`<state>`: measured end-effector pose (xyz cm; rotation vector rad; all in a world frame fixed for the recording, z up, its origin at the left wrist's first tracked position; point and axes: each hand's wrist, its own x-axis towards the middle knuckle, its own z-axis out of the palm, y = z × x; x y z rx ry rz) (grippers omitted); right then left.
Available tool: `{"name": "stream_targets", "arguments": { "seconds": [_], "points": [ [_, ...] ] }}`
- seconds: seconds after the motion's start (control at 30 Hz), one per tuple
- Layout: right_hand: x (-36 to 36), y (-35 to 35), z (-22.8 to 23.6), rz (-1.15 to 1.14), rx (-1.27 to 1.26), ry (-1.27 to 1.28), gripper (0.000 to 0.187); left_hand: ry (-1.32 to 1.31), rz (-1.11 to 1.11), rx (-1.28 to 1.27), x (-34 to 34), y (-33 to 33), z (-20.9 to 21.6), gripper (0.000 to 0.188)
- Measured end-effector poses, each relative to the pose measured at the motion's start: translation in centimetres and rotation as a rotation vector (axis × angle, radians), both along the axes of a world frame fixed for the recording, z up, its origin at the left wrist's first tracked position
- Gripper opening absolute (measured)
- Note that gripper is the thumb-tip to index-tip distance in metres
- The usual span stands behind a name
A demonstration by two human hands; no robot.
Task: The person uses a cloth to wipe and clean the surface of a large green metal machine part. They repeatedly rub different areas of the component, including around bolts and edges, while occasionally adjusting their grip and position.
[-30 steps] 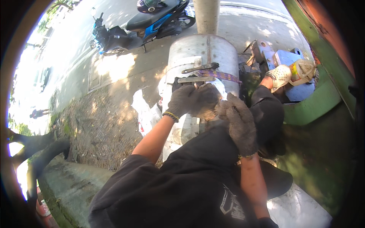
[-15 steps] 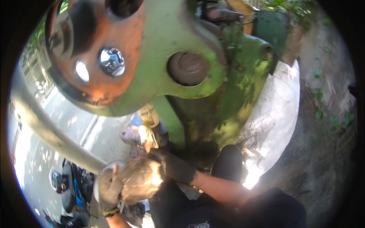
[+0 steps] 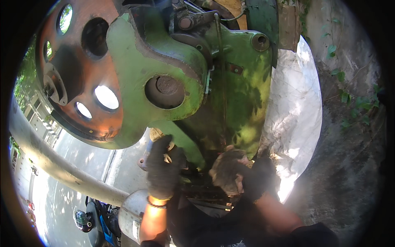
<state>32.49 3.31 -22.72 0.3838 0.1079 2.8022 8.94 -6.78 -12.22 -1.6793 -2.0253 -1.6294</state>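
Note:
My right hand (image 3: 261,177), in a dark work glove and smeared by motion, grips a crumpled, dirty brown rag-like bundle (image 3: 227,172) in front of the lower part of a green machine (image 3: 242,99). To its left my left hand (image 3: 164,171), gloved too, is raised with thumb and fingers apart and nothing visible in it. Behind its fingertips shows a tan object (image 3: 156,135), mostly hidden, so I cannot tell its kind. The green body carries a round recess (image 3: 165,91) above my hands.
An orange flywheel (image 3: 111,78) with round holes overhangs at upper left. A thick pale pipe (image 3: 61,162) slants down to a metal cylinder (image 3: 131,210). A motorcycle (image 3: 98,230) with a helmet (image 3: 83,221) stands lower left. A white sheet (image 3: 294,111) and a concrete wall (image 3: 349,136) are at right.
Both hands were lower left on the brown bundle. My right hand has carried it right to the machine, and my left hand has let go and risen. The view has shifted.

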Motion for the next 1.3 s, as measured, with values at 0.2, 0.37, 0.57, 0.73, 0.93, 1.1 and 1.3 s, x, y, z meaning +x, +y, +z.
{"name": "stream_targets", "arguments": {
  "seconds": [0.2, 0.37, 0.57, 0.73, 0.93, 1.1, 1.3],
  "points": [
    [3.9, 4.9, 1.0, -0.936, 0.863, -1.545, 0.032, -0.048, 0.358, 0.160, -9.2, 1.1, 9.1, 0.031],
    [0.8, 15.3, 5.2, -1.739, 1.600, -1.705, 0.042, 0.036, 0.090, 0.355, -13.2, 3.7, 13.2, 0.038],
    [-7.3, 18.5, 23.7, -2.716, 1.753, -0.662, 0.041, 0.402, 0.191, 0.484, -11.6, 8.3, 13.3, 0.040],
    [-12.1, 19.1, 29.1, -2.052, 2.147, -0.626, 0.034, 0.058, 0.221, 0.566, -8.6, 11.7, 11.3, 0.043],
    [-9.4, 19.9, 28.3, -2.043, 2.374, -0.627, 0.035, 0.132, 0.338, 0.578, -8.1, 11.9, 10.8, 0.041],
    [-3.3, 16.7, 25.5, -1.637, 2.475, -1.239, 0.031, 0.143, 0.400, 0.539, -8.2, 11.7, 11.3, 0.041],
    [-5.6, 17.4, 25.8, -2.283, 1.725, -0.783, 0.026, 0.049, 0.267, 0.589, -7.7, 11.7, 11.1, 0.042]
  ]
}}
